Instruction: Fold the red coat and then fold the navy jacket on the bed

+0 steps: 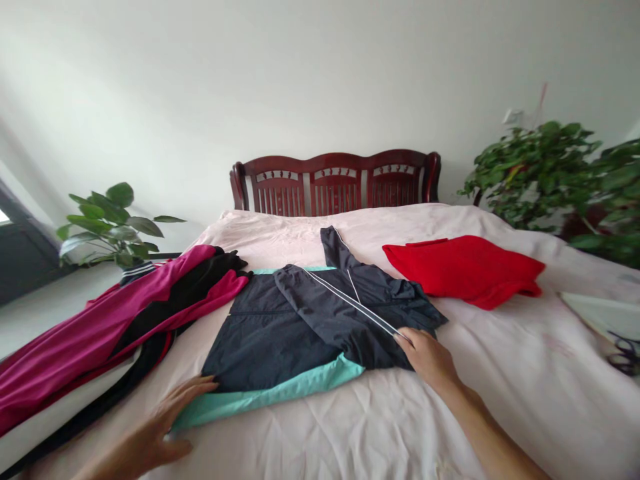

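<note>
A dark navy jacket (pixel 280 333) with white piping and a turquoise lining (pixel 280 393) lies spread on the bed. One sleeve (pixel 325 300) is laid across its body; the other (pixel 337 250) points toward the headboard. My left hand (pixel 167 417) rests at the jacket's near left corner, fingers stretched over the fabric and thumb apart. With fingers closed, my right hand (pixel 427 357) grips the jacket near the shoulder, at the end of the white piping. The fingertips there are partly hidden.
On the left lies a pile of magenta, black and white clothes (pixel 165 300). A folded red garment (pixel 465 270) sits to the right on the pale pink bedsheet (pixel 525 373). Dark scissors (pixel 625 353) lie at the right edge. Behind are a wooden headboard (pixel 335 187) and leafy plants (pixel 540 173).
</note>
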A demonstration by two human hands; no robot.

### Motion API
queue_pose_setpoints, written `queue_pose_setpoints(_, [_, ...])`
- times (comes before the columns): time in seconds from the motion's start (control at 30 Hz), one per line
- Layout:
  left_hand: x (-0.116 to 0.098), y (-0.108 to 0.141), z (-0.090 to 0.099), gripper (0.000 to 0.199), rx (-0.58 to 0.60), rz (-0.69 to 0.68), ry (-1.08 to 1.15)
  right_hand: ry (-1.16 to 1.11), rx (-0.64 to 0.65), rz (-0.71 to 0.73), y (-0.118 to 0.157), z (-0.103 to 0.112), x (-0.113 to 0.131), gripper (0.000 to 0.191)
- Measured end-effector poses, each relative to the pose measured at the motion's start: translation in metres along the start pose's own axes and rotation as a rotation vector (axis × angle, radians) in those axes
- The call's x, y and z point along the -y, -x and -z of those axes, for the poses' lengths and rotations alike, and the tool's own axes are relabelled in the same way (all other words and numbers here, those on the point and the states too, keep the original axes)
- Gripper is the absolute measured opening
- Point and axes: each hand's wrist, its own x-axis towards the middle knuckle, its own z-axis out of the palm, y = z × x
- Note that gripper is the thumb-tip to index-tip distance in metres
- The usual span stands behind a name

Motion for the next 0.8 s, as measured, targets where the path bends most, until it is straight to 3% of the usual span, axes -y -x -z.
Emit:
queue_pose_setpoints(0.13, [0.019, 0.010, -0.006, 0.047, -0.052, 0.035, -0.040, 0.138, -0.168, 0.101, 0.007, -0.004, 0.002, 0.028])
queue_pose_setpoints(0.3, [0.017, -0.005, -0.004, 0.035, -0.113, 0.078, -0.006, 0.239, -0.195, 0.105, 0.009, 0.002, 0.009, 0.024])
queue_pose_setpoints(0.43, [-0.007, -0.039, 0.012, 0.047, -0.326, 0.135, 0.179, 0.183, -0.165, -0.022, 0.005, 0.006, 0.012, 0.027])
queue_pose_setpoints(0.53, [-0.025, -0.080, 0.023, 0.053, -0.484, 0.235, 0.153, 0.139, -0.130, -0.172, 0.001, 0.010, 0.011, 0.033])
queue_pose_setpoints(0.67, [-0.035, -0.130, 0.020, 0.037, -0.456, 0.377, -0.060, 0.154, -0.015, -0.230, -0.001, 0.013, 0.008, 0.039])
queue_pose_setpoints(0.8, [-0.038, -0.144, 0.004, 0.027, -0.404, 0.446, -0.175, 0.195, 0.061, -0.242, 0.000, 0.011, 0.006, 0.040])
